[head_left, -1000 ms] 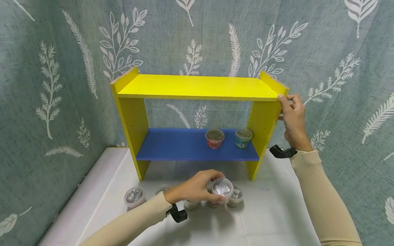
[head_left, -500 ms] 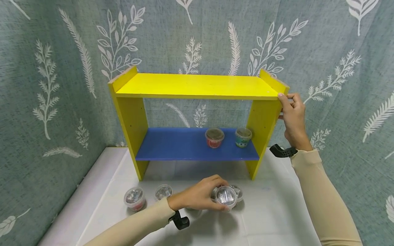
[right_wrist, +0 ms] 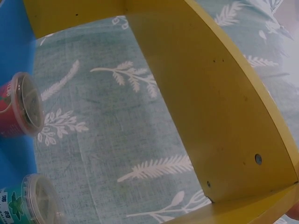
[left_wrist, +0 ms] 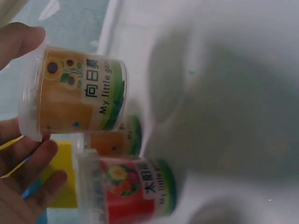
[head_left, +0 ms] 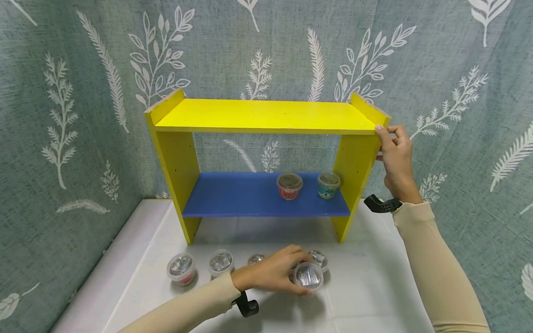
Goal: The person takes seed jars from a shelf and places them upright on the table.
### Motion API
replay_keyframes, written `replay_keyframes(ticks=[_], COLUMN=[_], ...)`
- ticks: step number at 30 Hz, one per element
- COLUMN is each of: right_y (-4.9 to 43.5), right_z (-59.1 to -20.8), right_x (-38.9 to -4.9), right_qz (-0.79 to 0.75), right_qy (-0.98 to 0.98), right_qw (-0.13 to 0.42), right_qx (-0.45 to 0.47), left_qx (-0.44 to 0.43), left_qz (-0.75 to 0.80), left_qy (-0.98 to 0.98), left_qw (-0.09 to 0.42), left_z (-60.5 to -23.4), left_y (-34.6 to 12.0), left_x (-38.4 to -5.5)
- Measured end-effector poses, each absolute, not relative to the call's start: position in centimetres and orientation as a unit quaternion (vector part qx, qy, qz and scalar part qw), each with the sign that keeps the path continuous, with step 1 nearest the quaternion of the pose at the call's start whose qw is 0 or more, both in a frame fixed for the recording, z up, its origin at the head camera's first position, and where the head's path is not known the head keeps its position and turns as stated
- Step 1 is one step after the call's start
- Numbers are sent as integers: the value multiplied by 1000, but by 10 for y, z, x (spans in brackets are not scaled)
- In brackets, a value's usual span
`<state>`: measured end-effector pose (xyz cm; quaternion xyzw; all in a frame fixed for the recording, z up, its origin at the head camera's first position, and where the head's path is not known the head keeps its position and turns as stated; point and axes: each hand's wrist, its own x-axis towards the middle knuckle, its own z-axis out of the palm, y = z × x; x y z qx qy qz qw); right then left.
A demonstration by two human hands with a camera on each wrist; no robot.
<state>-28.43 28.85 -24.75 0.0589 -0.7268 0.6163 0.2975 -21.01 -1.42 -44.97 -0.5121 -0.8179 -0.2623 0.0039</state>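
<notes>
My left hand holds a small lidded plastic cup above the white table, in front of the shelf unit. Seen from the left wrist, this sunflower cup has an orange label, and thumb and fingers grip it near its clear lid. Just beyond it are a red-labelled cup and another orange one, partly covered. At the upper right, my right hand grips the corner of the yellow shelf unit, thumb on the front edge; some of its fingers are hidden behind the side panel.
On the blue shelf stand a red cup and a teal cup, towards the right. More lidded cups sit along the table: one at far left, others beside and behind the left hand. Patterned grey-green cloth hangs behind.
My left hand has moved a little right and nearer to me with the sunflower cup, uncovering more of the cups on the table. The right hand keeps its place on the shelf unit.
</notes>
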Motion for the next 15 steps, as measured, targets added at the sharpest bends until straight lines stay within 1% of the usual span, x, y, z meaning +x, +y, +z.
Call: replay_keyframes(ticks=[9, 15], right_y=[286, 286], right_z=[-248, -247], right_x=[-284, -284], right_qz=[613, 611], right_qy=[-726, -728], right_qw=[306, 307], right_qx=[58, 55], left_qx=[-516, -512], left_qz=[-242, -234], left_qy=[-821, -826], left_qw=[39, 26], left_z=[-461, -467], left_y=[-12, -9], left_x=[-209, -209])
